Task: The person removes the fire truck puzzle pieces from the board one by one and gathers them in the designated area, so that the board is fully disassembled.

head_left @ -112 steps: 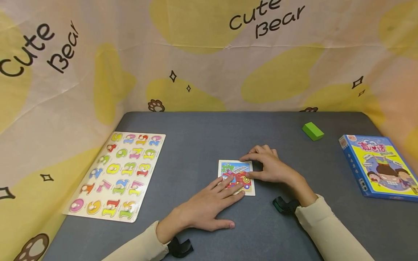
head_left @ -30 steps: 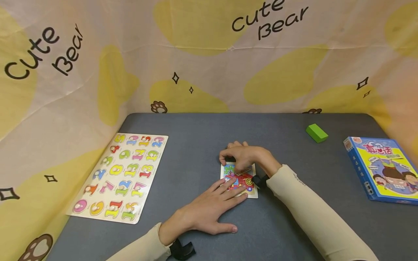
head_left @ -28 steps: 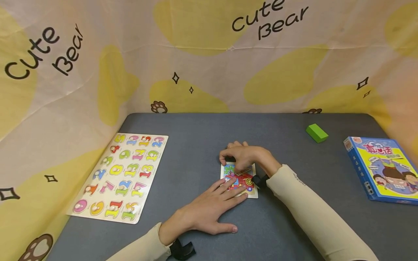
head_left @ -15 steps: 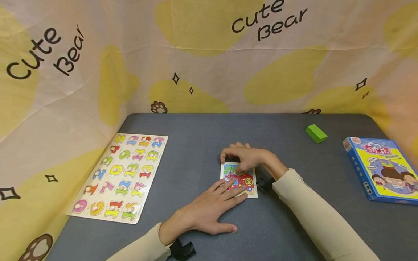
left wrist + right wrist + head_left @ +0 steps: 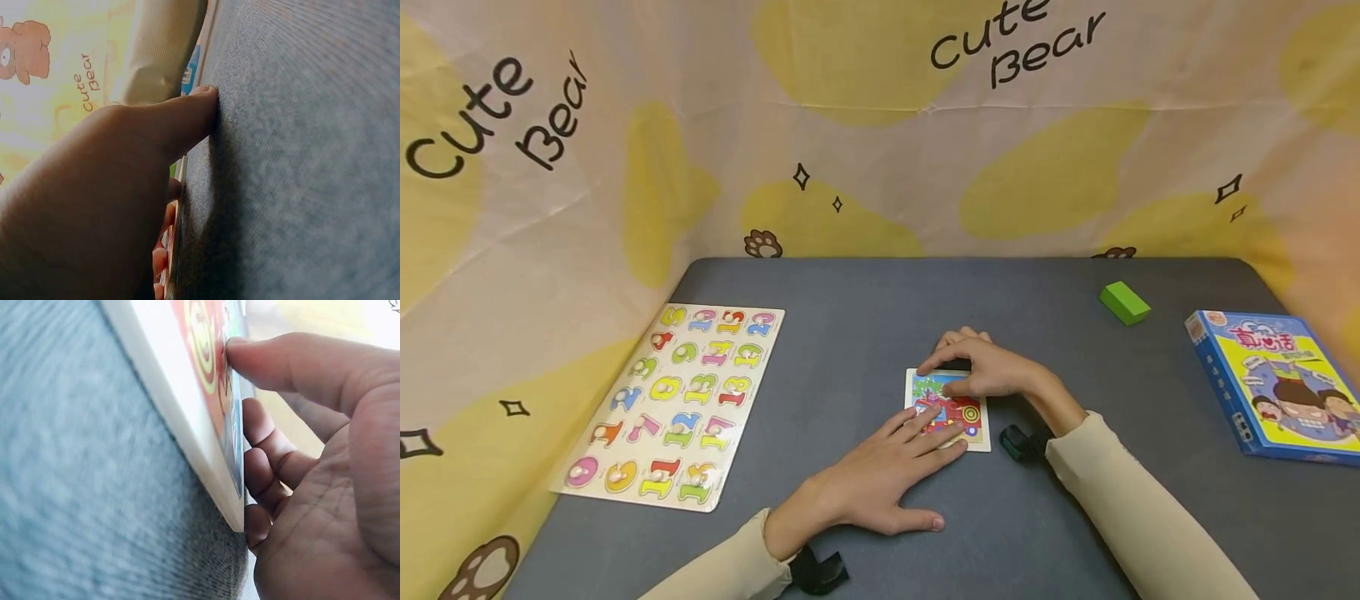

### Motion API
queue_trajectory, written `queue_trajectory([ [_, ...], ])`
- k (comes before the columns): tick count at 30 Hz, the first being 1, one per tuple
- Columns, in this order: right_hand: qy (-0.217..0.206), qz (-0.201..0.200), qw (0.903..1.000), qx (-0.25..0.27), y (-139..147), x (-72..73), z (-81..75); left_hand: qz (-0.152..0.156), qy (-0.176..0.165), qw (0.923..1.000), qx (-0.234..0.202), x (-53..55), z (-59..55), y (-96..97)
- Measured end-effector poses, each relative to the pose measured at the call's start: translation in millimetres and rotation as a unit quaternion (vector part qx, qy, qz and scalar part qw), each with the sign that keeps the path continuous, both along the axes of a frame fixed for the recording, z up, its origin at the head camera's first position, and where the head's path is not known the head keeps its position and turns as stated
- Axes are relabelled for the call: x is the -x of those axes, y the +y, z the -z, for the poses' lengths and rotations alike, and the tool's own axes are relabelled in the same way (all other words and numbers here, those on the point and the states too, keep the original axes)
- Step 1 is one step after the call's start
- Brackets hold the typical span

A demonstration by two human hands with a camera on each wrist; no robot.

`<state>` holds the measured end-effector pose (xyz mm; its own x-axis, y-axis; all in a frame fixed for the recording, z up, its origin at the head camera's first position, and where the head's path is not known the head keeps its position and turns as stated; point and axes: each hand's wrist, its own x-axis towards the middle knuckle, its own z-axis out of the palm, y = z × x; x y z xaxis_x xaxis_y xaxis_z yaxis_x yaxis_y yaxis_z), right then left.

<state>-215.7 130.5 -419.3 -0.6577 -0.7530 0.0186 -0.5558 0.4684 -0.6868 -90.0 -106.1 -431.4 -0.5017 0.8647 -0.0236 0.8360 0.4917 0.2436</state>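
Observation:
A small square puzzle board (image 5: 973, 410) with a red fire truck picture and pale border lies flat at the table's middle. My left hand (image 5: 880, 475) rests spread across its lower left, fingertips on the picture and thumb out on the tabletop. In the left wrist view its thumb (image 5: 194, 115) stands in front, with the other fingertips along the board's edge. My right hand (image 5: 992, 368) holds the far side: the thumb presses on the picture and the curled fingers sit at the far edge. The right wrist view shows that thumb (image 5: 275, 359) touching the printed face of the thick-edged board.
At left lies a white number peg board (image 5: 741, 417) with colourful numerals. A green block (image 5: 1124, 302) sits at the back right, and a blue and yellow game box (image 5: 1285, 383) at the right. A printed cloth (image 5: 865, 67) walls the table's back and left.
The right hand moved left across the board's far edge, then back slightly right, its thumb and index finger spreading a little. The left hand has stayed spread on the board.

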Motion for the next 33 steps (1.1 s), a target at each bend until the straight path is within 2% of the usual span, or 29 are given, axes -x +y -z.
queue_trajectory([
  [13, -0.003, 0.01, 0.9993, 0.036, 1, -7.4, 3.7, 0.002, -0.008, 0.9999, -0.006, 0.5, 0.7, 0.6],
  [18, -0.001, 0.01, 0.9988, 0.048, -1, -8.0, 3.3, 0.001, 0.002, 1.0, -0.004, 1.6, 1.1, 0.5],
  [25, 0.012, 0.013, 0.9991, 0.038, -5, -9.4, 1.2, 0.004, 0.017, 0.9998, -0.006, 2.5, 1.1, 1.4],
  [33, 0.035, 0.014, 0.9989, 0.029, -9, -12.5, 1.9, 0.002, 0.012, 0.9999, -0.003, 0.8, 0.7, 1.0],
])
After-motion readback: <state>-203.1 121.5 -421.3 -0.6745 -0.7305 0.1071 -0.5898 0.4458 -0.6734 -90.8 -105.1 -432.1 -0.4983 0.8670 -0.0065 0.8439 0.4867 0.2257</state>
